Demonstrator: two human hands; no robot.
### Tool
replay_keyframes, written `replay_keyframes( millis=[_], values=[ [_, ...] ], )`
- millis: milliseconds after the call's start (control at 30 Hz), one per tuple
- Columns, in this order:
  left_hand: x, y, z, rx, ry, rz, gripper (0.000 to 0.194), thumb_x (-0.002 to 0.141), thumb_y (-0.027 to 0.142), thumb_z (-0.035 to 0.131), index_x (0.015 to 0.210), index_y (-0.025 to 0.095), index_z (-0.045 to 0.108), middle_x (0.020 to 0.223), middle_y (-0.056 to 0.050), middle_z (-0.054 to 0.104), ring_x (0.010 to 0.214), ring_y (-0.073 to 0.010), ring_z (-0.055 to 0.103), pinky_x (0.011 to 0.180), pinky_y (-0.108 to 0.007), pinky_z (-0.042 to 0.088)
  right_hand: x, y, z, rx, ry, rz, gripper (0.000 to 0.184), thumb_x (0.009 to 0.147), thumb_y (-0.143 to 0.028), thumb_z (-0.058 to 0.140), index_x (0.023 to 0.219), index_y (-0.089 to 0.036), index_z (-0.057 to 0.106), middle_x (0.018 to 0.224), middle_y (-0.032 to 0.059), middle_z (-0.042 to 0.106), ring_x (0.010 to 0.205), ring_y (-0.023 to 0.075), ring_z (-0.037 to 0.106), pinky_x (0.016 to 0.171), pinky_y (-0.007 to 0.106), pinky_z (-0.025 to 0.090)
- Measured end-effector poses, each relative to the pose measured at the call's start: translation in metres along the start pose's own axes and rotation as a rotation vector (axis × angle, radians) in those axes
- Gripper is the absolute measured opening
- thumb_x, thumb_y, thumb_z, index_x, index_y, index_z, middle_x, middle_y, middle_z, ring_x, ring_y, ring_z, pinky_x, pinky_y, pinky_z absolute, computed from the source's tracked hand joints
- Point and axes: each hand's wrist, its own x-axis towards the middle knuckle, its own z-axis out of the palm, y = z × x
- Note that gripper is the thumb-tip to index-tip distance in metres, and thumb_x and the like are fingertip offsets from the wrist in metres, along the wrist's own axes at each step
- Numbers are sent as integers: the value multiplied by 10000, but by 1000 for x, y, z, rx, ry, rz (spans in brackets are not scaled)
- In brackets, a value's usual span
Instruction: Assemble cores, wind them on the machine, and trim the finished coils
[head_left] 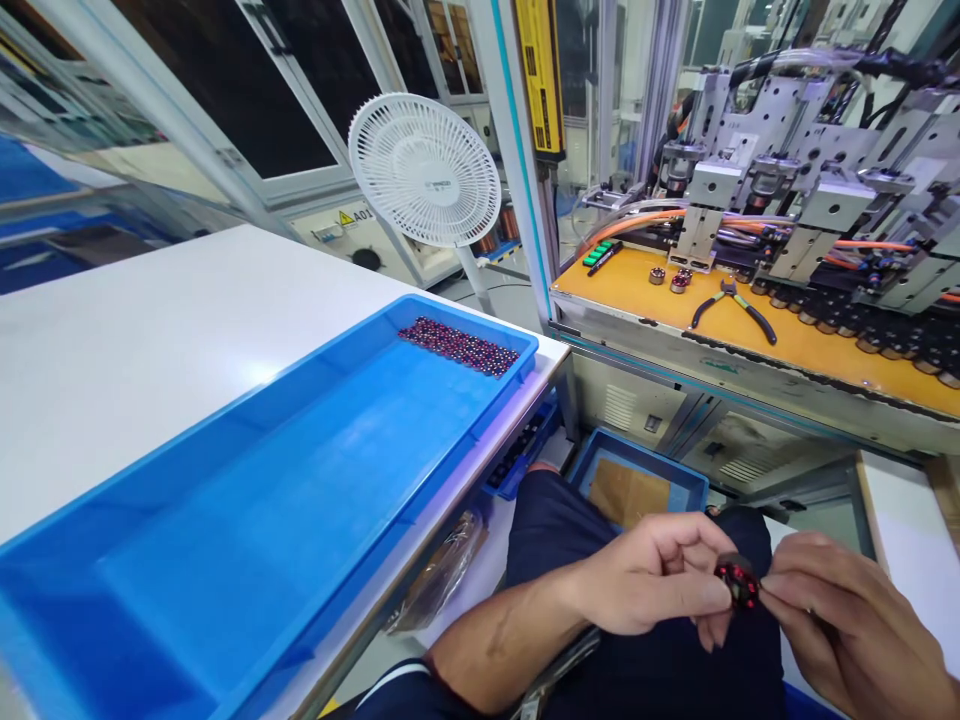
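A small dark round part (739, 582) with red spots sits between my two hands, above my lap. My left hand (645, 585) pinches it from the left with thumb and fingertips. My right hand (851, 625) holds it from the right, its fingers curled against the rim. Part of the piece is hidden behind my fingers. A blue plastic tray (225, 520) lies to my left, with a dense patch of small dark-and-red round parts (459, 346) at its far end.
The tray rests on a white table (150, 330). Ahead, a yellow machine bed (810, 335) holds red-handled pliers (735, 312) beneath pneumatic units (795, 170). A white fan (424, 170) stands beyond the table. A small blue bin (637, 470) sits on the floor.
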Motion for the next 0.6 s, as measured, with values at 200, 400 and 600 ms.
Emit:
replay_keyframes(
  millis=[200,400,600],
  values=[
    [-4,2,6,41,203,310,229,756,158,768,910,178,600,1049,-45,648,795,-122,691,749,-258,543,9,-5,7,12,101,162,101,877,-81,578,930,-163,604,746,40,637,646,131,616,590,232,522],
    [4,10,4,-98,259,242,347,740,447,770,923,197,614,1054,-73,680,1044,-225,651,875,-317,502,20,0,4,221,88,161,103,879,-61,527,895,-145,584,704,37,607,626,118,584,565,220,511],
    [5,3,1,10,133,55,311,865,433,643,946,142,570,655,-18,653,572,-123,622,583,-226,445,15,8,3,231,60,147,85,894,-84,539,901,-151,590,725,39,612,621,111,572,564,215,504]
  ],
)
